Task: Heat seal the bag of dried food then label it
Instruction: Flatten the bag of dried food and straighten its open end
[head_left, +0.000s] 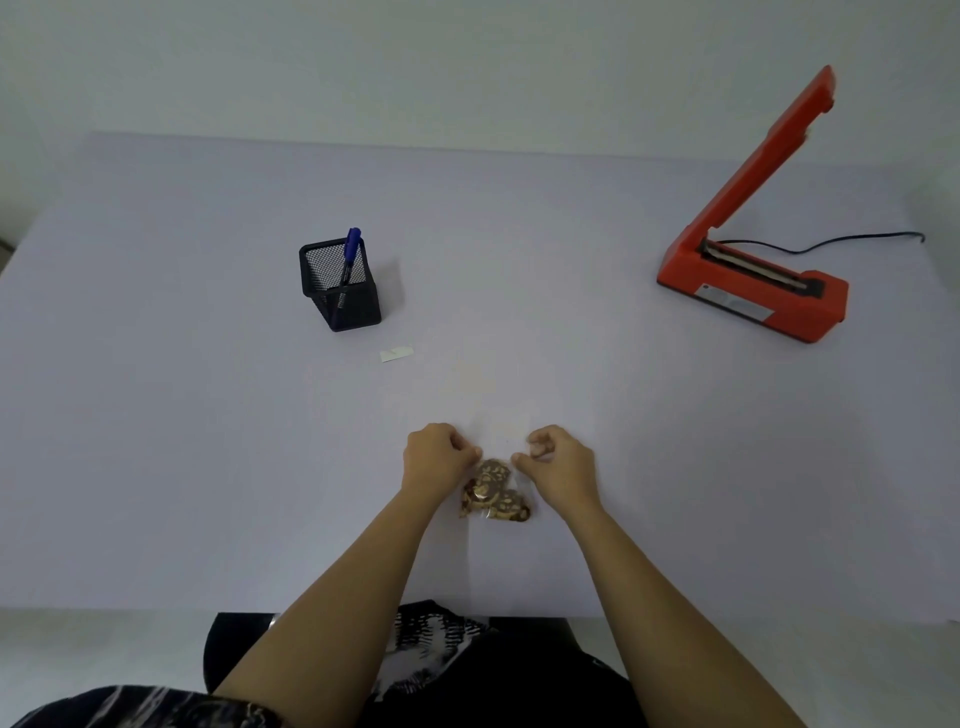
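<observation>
1. The bag (496, 493) is clear and lies flat on the counter (208, 441), about midway along the near edge and a little in from it. The brown dried food is bunched at the end nearest the person.
2. The empty clear part of the bag stretches away toward the far edge. Its outline is faint against the pale counter.
3. The left grip (436, 460) is closed, with fingers curled and thumb and forefinger pinching the bag's left side just above the food.
4. The right grip (563, 462) is closed in the same way, pinching the bag's right side opposite the left one.
5. The red heat sealer (748, 283) stands near the far right corner of the counter, well apart from the bag. Its arm is lifted steeply, so the sealing strip is exposed.
6. A black cord (841, 240) runs from the sealer toward the right edge.
7. A black mesh pen holder (345, 301) stands left of the counter's middle, with a blue-capped marker (350, 254) leaning inside it.
8. A small white label (396, 354) lies flat just on the near side of the holder, between the holder and the bag and touching neither.
</observation>
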